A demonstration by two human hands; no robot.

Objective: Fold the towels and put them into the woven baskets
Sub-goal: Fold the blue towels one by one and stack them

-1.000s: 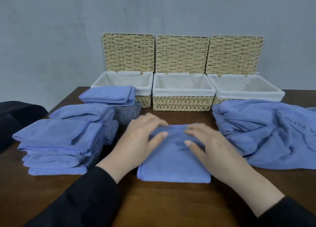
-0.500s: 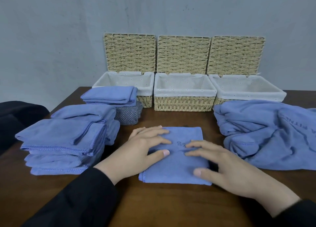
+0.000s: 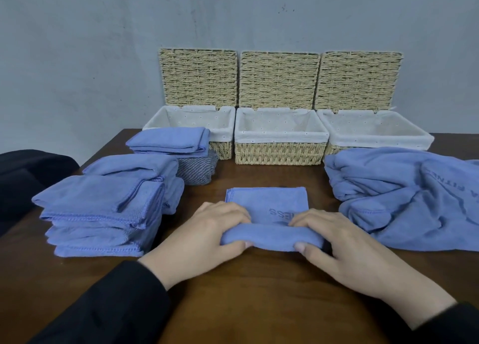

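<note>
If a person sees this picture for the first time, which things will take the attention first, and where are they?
First the two hands, left hand and right hand, at the centre front, gripping the near edge of a blue towel and rolling it over. Behind it, three open woven baskets with white lining stand in a row by the wall. Folded blue towels are stacked on the left, and an unfolded heap lies on the right.

Dark brown wooden table (image 3: 259, 304), grain showing. Grey-blue wall (image 3: 77, 58) behind, scuffed in places. Black bundle of cloth (image 3: 23, 177) off the table's left edge.
</note>
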